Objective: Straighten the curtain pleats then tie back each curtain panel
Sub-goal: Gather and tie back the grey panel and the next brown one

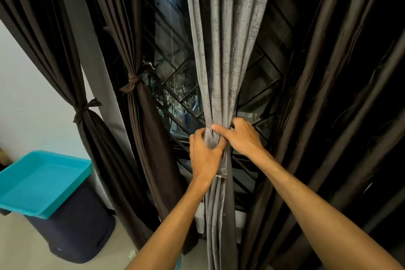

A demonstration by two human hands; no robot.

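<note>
Curtain panels fill the view. At the left, the first brown panel (84,109) and the second brown panel (133,82) are each cinched by a knotted tie, above a teal tray (43,182) resting on a dark bin (72,232). In the middle, the grey curtain panel (221,50) hangs before the window grille (175,85), gathered into a bunch. The left hand (205,155) pinches its fabric. The right hand (241,136) curls round the bunch, index finger laid across. Loose brown folds (328,94) hang at the right.
</note>
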